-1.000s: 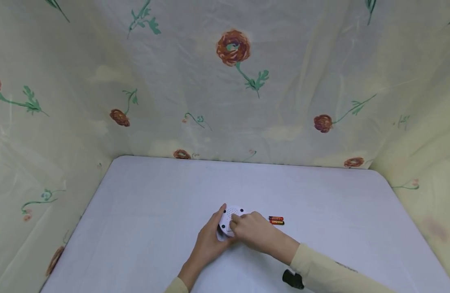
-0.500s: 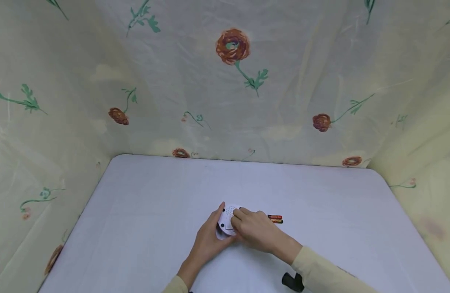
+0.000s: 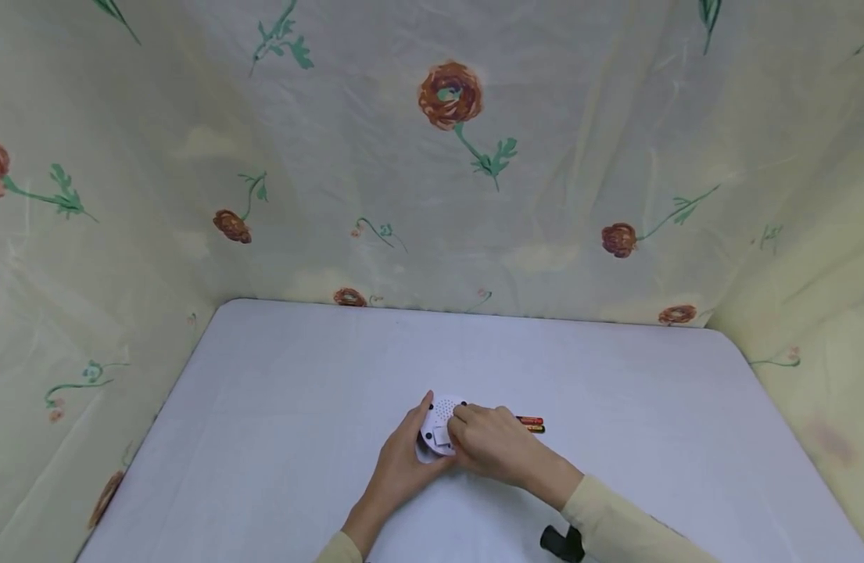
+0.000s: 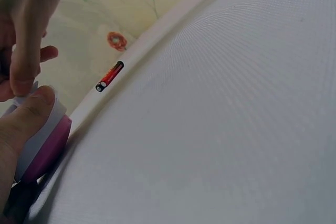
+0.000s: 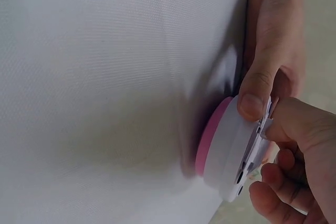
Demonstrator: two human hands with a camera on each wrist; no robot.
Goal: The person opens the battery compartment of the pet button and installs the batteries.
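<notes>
A round white device with a pink lower band [image 5: 210, 135] sits on the table, its face of small holes and black feet [image 3: 443, 407] turned up. My left hand [image 3: 402, 463] grips its side, the thumb pressing the near rim. Over the right part of that face is my right hand [image 3: 496, 446], with bent fingers. In the right wrist view, its thumb and forefinger pinch a small white battery cover [image 5: 267, 128] at the device's edge. The right fingers partly hide the cover and the opening. Two red and black batteries [image 3: 532, 424] lie just beyond the right hand.
A white table [image 3: 298, 375] with rounded far corners spreads around the hands. Flower-printed cloth [image 3: 530, 203] hangs behind and at both sides. A black object [image 3: 562, 543] shows beside the right sleeve [image 3: 629, 520].
The right hand has shifted slightly to the right, its fingers drawing back over the device's face. More of a white square part by the near rim shows now. The left hand keeps its hold.
</notes>
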